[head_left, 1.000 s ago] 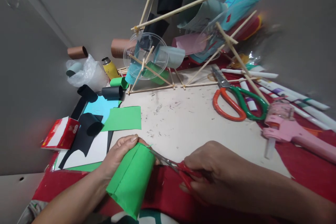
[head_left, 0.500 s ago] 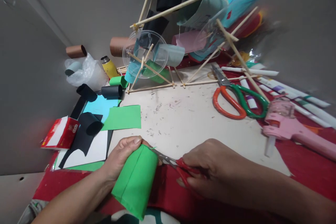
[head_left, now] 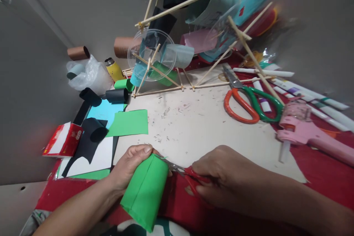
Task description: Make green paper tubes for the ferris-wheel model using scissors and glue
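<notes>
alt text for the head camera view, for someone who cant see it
The left hand holds a green paper tube while the right hand holds small red scissors at its rim. Beyond lie larger orange-and-green scissors, a pink glue gun and a stick-and-paper model.

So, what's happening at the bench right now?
A person's left hand grips a rolled green paper tube, while the right hand works small red-handled scissors with the blades at the tube's upper rim. Both hands are over the near edge of a scuffed beige board. Farther back lie large orange-and-green scissors, a pink glue gun and a wooden-stick frame hung with paper rolls.
</notes>
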`<act>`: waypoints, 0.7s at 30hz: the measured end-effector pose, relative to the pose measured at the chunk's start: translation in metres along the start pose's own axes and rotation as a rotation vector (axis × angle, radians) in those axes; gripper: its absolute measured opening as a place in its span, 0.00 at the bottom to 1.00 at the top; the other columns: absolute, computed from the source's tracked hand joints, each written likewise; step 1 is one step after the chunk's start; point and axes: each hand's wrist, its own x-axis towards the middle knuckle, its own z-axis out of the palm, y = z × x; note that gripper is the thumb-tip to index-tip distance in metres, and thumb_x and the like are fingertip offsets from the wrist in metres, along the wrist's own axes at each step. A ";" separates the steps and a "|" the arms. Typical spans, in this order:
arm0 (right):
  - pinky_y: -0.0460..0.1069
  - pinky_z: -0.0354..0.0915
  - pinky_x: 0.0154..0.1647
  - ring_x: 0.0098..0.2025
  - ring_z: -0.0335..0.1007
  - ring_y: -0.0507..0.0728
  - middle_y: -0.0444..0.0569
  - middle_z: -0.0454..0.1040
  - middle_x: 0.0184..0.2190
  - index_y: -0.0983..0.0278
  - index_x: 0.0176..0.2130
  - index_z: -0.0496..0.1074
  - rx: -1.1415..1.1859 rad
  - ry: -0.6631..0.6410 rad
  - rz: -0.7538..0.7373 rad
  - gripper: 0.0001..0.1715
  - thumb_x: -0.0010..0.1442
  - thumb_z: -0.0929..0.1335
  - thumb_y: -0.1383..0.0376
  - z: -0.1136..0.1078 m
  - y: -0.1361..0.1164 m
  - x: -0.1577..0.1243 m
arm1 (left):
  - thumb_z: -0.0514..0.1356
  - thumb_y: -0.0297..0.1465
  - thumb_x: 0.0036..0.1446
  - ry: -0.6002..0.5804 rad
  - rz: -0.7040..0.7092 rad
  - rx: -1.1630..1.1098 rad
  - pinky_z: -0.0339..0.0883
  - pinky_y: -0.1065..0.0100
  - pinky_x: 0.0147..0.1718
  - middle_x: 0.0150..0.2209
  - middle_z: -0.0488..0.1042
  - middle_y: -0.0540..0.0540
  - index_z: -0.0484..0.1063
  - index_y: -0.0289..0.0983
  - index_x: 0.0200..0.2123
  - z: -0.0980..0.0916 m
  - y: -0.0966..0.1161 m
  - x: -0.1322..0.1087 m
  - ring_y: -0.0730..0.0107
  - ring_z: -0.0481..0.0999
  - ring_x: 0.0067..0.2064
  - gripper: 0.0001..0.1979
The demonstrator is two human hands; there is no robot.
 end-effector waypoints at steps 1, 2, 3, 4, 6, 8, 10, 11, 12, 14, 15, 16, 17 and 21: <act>0.46 0.43 0.22 0.20 0.45 0.47 0.36 0.54 0.17 0.63 0.22 0.53 -0.002 -0.002 -0.009 0.16 0.56 0.64 0.69 0.000 0.000 -0.001 | 0.67 0.44 0.52 0.003 0.001 0.005 0.73 0.68 0.29 0.26 0.82 0.38 0.77 0.32 0.27 0.000 0.000 0.000 0.62 0.81 0.27 0.19; 0.46 0.44 0.22 0.20 0.45 0.47 0.36 0.54 0.17 0.63 0.22 0.53 -0.003 -0.006 -0.017 0.15 0.56 0.64 0.69 0.001 0.001 -0.002 | 0.67 0.44 0.52 0.001 0.004 0.010 0.73 0.68 0.29 0.26 0.82 0.38 0.76 0.32 0.27 0.000 0.000 0.000 0.62 0.81 0.27 0.19; 0.46 0.44 0.22 0.20 0.45 0.47 0.36 0.54 0.17 0.63 0.22 0.54 -0.003 -0.006 -0.025 0.15 0.57 0.63 0.69 0.001 0.001 -0.002 | 0.67 0.44 0.52 -0.002 0.007 0.012 0.73 0.68 0.29 0.26 0.82 0.38 0.76 0.32 0.27 0.000 0.001 0.000 0.62 0.81 0.27 0.19; 0.46 0.44 0.22 0.20 0.45 0.47 0.36 0.55 0.17 0.62 0.22 0.54 -0.003 -0.004 -0.032 0.15 0.57 0.63 0.69 0.001 0.001 -0.002 | 0.67 0.44 0.52 -0.006 0.007 0.009 0.73 0.68 0.29 0.27 0.82 0.37 0.76 0.32 0.27 0.001 0.001 -0.001 0.61 0.81 0.28 0.19; 0.46 0.44 0.22 0.20 0.46 0.47 0.36 0.55 0.17 0.62 0.22 0.54 0.000 0.000 -0.044 0.15 0.58 0.63 0.69 0.001 0.002 -0.002 | 0.67 0.44 0.52 -0.018 0.002 -0.007 0.73 0.69 0.28 0.27 0.82 0.37 0.76 0.33 0.27 0.001 0.002 -0.001 0.61 0.81 0.27 0.19; 0.46 0.44 0.22 0.20 0.45 0.47 0.36 0.54 0.17 0.62 0.22 0.54 0.006 0.007 -0.049 0.16 0.57 0.63 0.68 0.002 0.003 0.000 | 0.67 0.44 0.53 -0.028 -0.005 -0.023 0.72 0.69 0.28 0.27 0.82 0.37 0.76 0.33 0.27 0.001 0.001 -0.002 0.62 0.81 0.27 0.18; 0.46 0.43 0.22 0.20 0.44 0.47 0.36 0.53 0.16 0.62 0.22 0.53 -0.003 0.020 -0.050 0.16 0.57 0.64 0.68 0.003 0.004 0.001 | 0.66 0.44 0.54 -0.041 -0.007 -0.026 0.72 0.69 0.28 0.27 0.82 0.36 0.76 0.32 0.28 0.000 0.000 -0.002 0.62 0.81 0.27 0.18; 0.46 0.43 0.22 0.20 0.44 0.47 0.36 0.53 0.16 0.63 0.22 0.53 -0.014 0.028 -0.051 0.16 0.57 0.64 0.68 0.003 0.005 0.001 | 0.66 0.44 0.54 -0.044 -0.006 -0.024 0.73 0.68 0.28 0.27 0.82 0.36 0.77 0.32 0.28 -0.001 -0.001 -0.002 0.61 0.82 0.27 0.18; 0.46 0.43 0.22 0.20 0.44 0.47 0.36 0.53 0.16 0.63 0.21 0.53 -0.027 0.037 -0.055 0.16 0.56 0.64 0.68 0.003 0.005 0.001 | 0.66 0.43 0.54 -0.041 -0.004 -0.023 0.73 0.68 0.29 0.28 0.83 0.37 0.77 0.32 0.29 -0.002 -0.003 -0.001 0.60 0.82 0.28 0.18; 0.46 0.43 0.23 0.20 0.44 0.47 0.36 0.54 0.17 0.63 0.21 0.53 -0.040 0.043 -0.068 0.16 0.56 0.63 0.69 0.004 0.005 0.001 | 0.67 0.43 0.53 -0.025 0.002 -0.023 0.73 0.68 0.30 0.28 0.83 0.39 0.78 0.33 0.29 -0.004 -0.006 -0.001 0.60 0.82 0.29 0.17; 0.46 0.44 0.23 0.20 0.44 0.47 0.36 0.54 0.17 0.63 0.21 0.54 -0.037 0.040 -0.070 0.15 0.56 0.63 0.70 0.004 0.005 0.001 | 0.68 0.43 0.53 -0.021 0.000 -0.024 0.73 0.68 0.30 0.28 0.83 0.39 0.78 0.33 0.29 -0.004 -0.007 -0.001 0.60 0.82 0.29 0.17; 0.46 0.43 0.22 0.20 0.44 0.47 0.35 0.53 0.17 0.63 0.21 0.54 -0.027 0.037 -0.068 0.15 0.56 0.63 0.69 0.004 0.005 0.000 | 0.68 0.43 0.52 -0.024 -0.004 -0.025 0.73 0.68 0.30 0.28 0.83 0.40 0.79 0.33 0.29 -0.005 -0.008 0.000 0.61 0.82 0.29 0.17; 0.46 0.43 0.21 0.19 0.44 0.47 0.35 0.53 0.16 0.63 0.21 0.54 -0.011 0.032 -0.062 0.15 0.55 0.64 0.69 0.003 0.004 0.000 | 0.68 0.43 0.53 -0.037 -0.009 -0.024 0.73 0.68 0.30 0.27 0.82 0.39 0.79 0.32 0.28 -0.005 -0.008 0.000 0.61 0.82 0.28 0.17; 0.45 0.44 0.19 0.19 0.46 0.47 0.36 0.54 0.16 0.62 0.21 0.54 0.051 0.025 0.018 0.15 0.55 0.64 0.68 0.000 0.003 0.000 | 0.65 0.43 0.56 -0.100 0.009 -0.025 0.73 0.67 0.31 0.29 0.82 0.37 0.80 0.31 0.28 -0.004 -0.006 0.000 0.60 0.82 0.30 0.18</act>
